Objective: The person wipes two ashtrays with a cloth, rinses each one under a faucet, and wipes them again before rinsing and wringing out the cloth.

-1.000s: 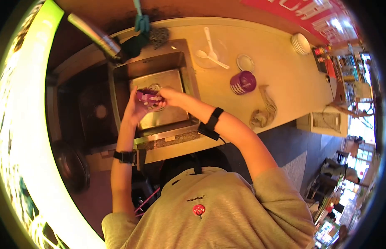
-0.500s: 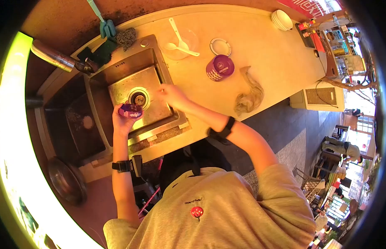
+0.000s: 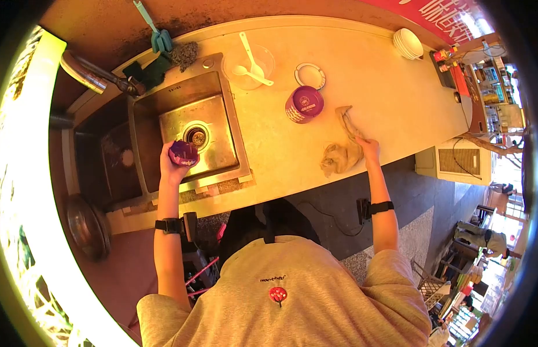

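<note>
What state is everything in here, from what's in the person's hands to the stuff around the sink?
Purple cup: held in the left hand, at the sink's edge.
Cloth: crumpled on the counter, one part gripped by the right hand.
Purple tub: standing, printed purple end up.
White ring: lying flat beside it.
White spoons: crossed.
White bowls: stacked.
Sink: drain uncovered.
</note>
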`<state>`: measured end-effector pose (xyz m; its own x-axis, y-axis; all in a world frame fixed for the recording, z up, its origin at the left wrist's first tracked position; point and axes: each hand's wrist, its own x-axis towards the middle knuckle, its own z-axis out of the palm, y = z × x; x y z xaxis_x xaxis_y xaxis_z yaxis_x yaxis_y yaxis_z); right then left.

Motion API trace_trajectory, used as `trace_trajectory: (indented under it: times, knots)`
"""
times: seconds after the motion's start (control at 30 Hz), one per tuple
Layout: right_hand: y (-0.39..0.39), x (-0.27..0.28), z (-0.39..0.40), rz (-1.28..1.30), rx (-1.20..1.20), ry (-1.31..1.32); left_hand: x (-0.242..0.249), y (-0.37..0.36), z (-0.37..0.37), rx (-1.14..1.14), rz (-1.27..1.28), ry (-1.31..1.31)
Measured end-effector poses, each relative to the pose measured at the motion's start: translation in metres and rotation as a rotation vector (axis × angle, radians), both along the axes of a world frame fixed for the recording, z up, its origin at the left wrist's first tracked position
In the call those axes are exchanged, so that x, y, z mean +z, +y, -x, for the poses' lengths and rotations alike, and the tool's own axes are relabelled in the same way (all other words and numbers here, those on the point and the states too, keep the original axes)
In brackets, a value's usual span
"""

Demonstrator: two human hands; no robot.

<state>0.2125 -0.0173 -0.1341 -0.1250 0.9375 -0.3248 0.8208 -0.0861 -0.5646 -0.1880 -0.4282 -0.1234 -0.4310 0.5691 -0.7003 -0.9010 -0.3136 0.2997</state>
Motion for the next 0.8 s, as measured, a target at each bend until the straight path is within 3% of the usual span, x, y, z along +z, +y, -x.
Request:
trace_trajectory:
  times: [0.07,0.17,0.3,0.37,0.47,0.5,0.57,0.7,0.8]
  knots:
    - [-0.004,0.000,-0.006,0.209,-0.003,0.277,0.005,0.003,-0.004,-0.003,0.025,0.032]
    - [-0.048,0.072,0.019,0.403,0.003,0.699,0.014,0.007,-0.008,0.001,0.032,0.047]
    - [-0.095,0.125,0.040,0.635,0.055,0.935,0.014,0.011,-0.012,0.009,-0.051,0.012]
    - [-0.116,0.129,0.058,0.678,0.128,1.085,0.016,0.017,-0.018,0.023,-0.102,-0.009]
    - [-0.138,0.119,0.092,0.846,0.267,1.096,0.039,0.027,-0.032,-0.079,-0.225,-0.033]
    - [-0.149,0.120,0.108,0.807,0.288,0.967,0.042,0.030,-0.035,-0.119,-0.250,0.007]
    - [-0.163,0.098,0.139,0.489,0.712,0.660,0.050,0.038,-0.043,-0.183,-0.284,0.021]
    - [-0.208,0.083,0.207,0.430,1.048,0.553,0.055,0.050,-0.055,-0.232,-0.279,0.082]
    - [-0.234,0.063,0.245,-0.253,1.291,0.824,0.053,0.049,-0.056,-0.174,-0.132,0.296]
